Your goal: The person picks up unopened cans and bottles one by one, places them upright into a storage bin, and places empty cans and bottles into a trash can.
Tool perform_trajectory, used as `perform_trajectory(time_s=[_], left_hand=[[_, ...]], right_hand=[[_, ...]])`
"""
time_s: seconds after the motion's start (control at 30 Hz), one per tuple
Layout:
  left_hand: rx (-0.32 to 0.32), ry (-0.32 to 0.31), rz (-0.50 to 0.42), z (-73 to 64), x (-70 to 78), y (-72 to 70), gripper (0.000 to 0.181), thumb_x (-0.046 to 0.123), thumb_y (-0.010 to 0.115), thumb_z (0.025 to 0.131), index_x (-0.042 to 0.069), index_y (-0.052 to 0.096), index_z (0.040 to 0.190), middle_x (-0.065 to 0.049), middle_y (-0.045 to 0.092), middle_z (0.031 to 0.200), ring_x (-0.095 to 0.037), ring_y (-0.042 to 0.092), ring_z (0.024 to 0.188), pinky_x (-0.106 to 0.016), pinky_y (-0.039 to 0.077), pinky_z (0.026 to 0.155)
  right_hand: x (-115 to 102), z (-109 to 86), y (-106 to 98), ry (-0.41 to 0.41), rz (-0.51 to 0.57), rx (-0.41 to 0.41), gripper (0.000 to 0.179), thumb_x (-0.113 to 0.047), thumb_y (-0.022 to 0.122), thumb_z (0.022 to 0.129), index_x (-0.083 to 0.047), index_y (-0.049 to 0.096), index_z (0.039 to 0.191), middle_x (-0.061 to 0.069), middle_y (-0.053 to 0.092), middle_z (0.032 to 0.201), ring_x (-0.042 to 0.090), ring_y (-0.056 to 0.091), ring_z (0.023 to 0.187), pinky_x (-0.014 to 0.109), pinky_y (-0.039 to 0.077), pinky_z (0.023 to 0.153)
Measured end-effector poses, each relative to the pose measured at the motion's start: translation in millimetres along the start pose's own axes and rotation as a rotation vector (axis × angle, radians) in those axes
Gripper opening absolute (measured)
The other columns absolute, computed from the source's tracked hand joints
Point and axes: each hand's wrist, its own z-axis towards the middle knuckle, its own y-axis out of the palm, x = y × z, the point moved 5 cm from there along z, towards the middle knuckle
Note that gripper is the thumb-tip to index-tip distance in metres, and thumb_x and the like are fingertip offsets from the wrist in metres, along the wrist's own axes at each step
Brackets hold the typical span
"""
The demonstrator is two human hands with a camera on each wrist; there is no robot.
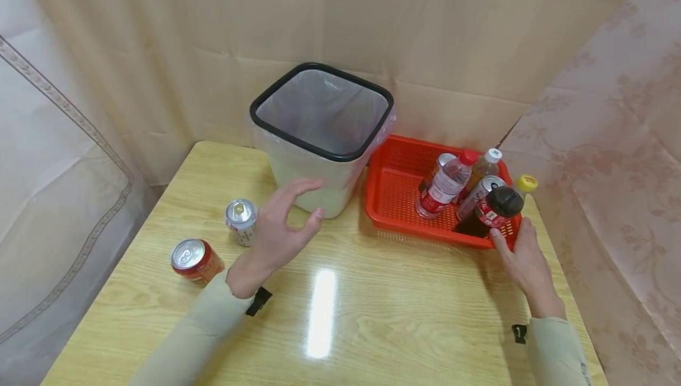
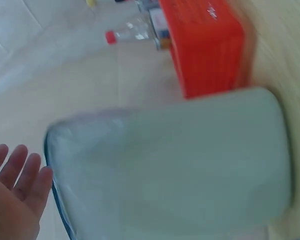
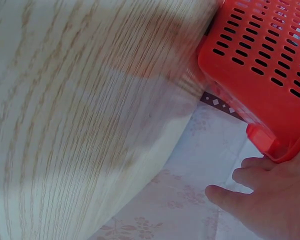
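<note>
My left hand point(image 1: 279, 226) is held in the air before the lined bin point(image 1: 314, 185), fingers and thumb spread apart with nothing between them. A silver can point(image 1: 242, 223) stands just left of it, and an orange-red can point(image 1: 198, 262) stands nearer. In the left wrist view the fingers point(image 2: 27, 175) appear beside the bin's rim. My right hand point(image 1: 527, 262) grips the near right corner of the red basket point(image 1: 393, 211), thumb at the front rim and fingers round the side. Right above that thumb is a dark bottle with a red label point(image 1: 497, 208).
The basket also holds a clear red-capped bottle point(image 1: 444, 188), a white-capped bottle point(image 1: 486, 164), a yellow-capped bottle point(image 1: 527, 183) and cans. The bin has a black rim and stands left of the basket. Curtains point(image 1: 425, 31) hang behind the wooden table point(image 1: 399, 315).
</note>
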Motion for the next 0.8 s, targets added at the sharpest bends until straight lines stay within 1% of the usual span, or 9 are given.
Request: perform_trajectory(time_s=[0.07, 0.13, 0.23, 0.3, 0.4, 0.53, 0.7, 0.8], left_hand=[[0.05, -0.012, 0.032, -4.6, -6.9, -10.1, 0.037, 0.012, 0.066, 0.088, -0.005, 0.067, 0.121, -0.02, 0.071, 0.12, -0.037, 0.066, 0.112, -0.03, 0.047, 0.107], [0.093, -0.058, 0.067, -10.7, -15.7, -19.8, 0.035, 0.013, 0.066, 0.088, -0.005, 0.068, 0.119, -0.021, 0.07, 0.119, -0.038, 0.065, 0.112, -0.029, 0.046, 0.107], [0.153, -0.164, 0.128, -22.9, -29.7, -32.3, 0.035, 0.013, 0.067, 0.087, -0.005, 0.067, 0.117, -0.02, 0.068, 0.123, -0.038, 0.063, 0.117, -0.033, 0.044, 0.108], [0.183, -0.243, 0.159, -32.4, -37.7, -39.0, 0.036, 0.012, 0.07, 0.087, -0.006, 0.066, 0.118, -0.02, 0.065, 0.127, -0.037, 0.06, 0.122, -0.039, 0.043, 0.109], [0.196, -0.339, 0.203, -44.8, -47.3, -46.8, 0.043, 0.013, 0.073, 0.086, -0.006, 0.062, 0.123, -0.022, 0.058, 0.137, -0.037, 0.053, 0.13, -0.049, 0.04, 0.111], [0.183, -0.455, 0.232, -58.3, -60.5, -51.5, 0.058, 0.018, 0.077, 0.086, -0.007, 0.053, 0.134, -0.022, 0.045, 0.149, -0.038, 0.04, 0.142, -0.059, 0.035, 0.114], [0.177, -0.62, 0.277, -72.3, -78.1, -54.8, 0.077, 0.025, 0.082, 0.085, -0.005, 0.044, 0.145, -0.021, 0.03, 0.161, -0.04, 0.021, 0.153, -0.063, 0.027, 0.119], [0.156, -0.713, 0.325, -79.7, -86.2, -57.9, 0.084, 0.028, 0.084, 0.084, -0.004, 0.04, 0.149, -0.02, 0.025, 0.164, -0.041, 0.016, 0.155, -0.064, 0.024, 0.12]], right_hand=[[-0.4, 0.0, -0.8, -0.008, -0.002, 0.007, 0.088, -0.053, 0.044, 0.107, 0.007, 0.007, 0.16, 0.042, 0.031, 0.146, 0.063, 0.038, 0.131, 0.079, 0.035, 0.099], [-1.5, -0.2, -1.3, -0.018, -0.001, 0.018, 0.087, -0.053, 0.044, 0.107, 0.007, 0.009, 0.159, 0.041, 0.032, 0.144, 0.063, 0.04, 0.13, 0.078, 0.035, 0.099], [-1.4, -0.8, -1.2, -0.02, -0.001, 0.021, 0.087, -0.053, 0.044, 0.107, 0.007, 0.01, 0.159, 0.041, 0.032, 0.144, 0.063, 0.04, 0.13, 0.079, 0.035, 0.099], [-0.5, -2.1, -0.9, -0.017, 0.001, 0.02, 0.086, -0.053, 0.044, 0.107, 0.008, 0.01, 0.159, 0.041, 0.032, 0.144, 0.063, 0.039, 0.13, 0.079, 0.035, 0.099], [0.3, -2.8, 0.2, -0.005, 0.005, 0.011, 0.087, -0.054, 0.045, 0.107, 0.008, 0.01, 0.159, 0.041, 0.031, 0.145, 0.063, 0.039, 0.13, 0.079, 0.036, 0.099], [2.2, -3.0, 1.8, 0.019, 0.005, 0.0, 0.089, -0.056, 0.044, 0.106, 0.007, 0.009, 0.159, 0.04, 0.031, 0.146, 0.062, 0.04, 0.131, 0.079, 0.036, 0.099], [3.8, -0.5, 0.8, 0.006, -0.013, 0.017, 0.088, -0.055, 0.044, 0.107, 0.008, 0.01, 0.158, 0.041, 0.032, 0.144, 0.063, 0.041, 0.129, 0.078, 0.037, 0.099], [2.7, 0.1, 1.1, 0.001, -0.018, 0.016, 0.089, -0.056, 0.044, 0.106, 0.008, 0.01, 0.158, 0.041, 0.032, 0.145, 0.063, 0.04, 0.129, 0.078, 0.037, 0.098]])
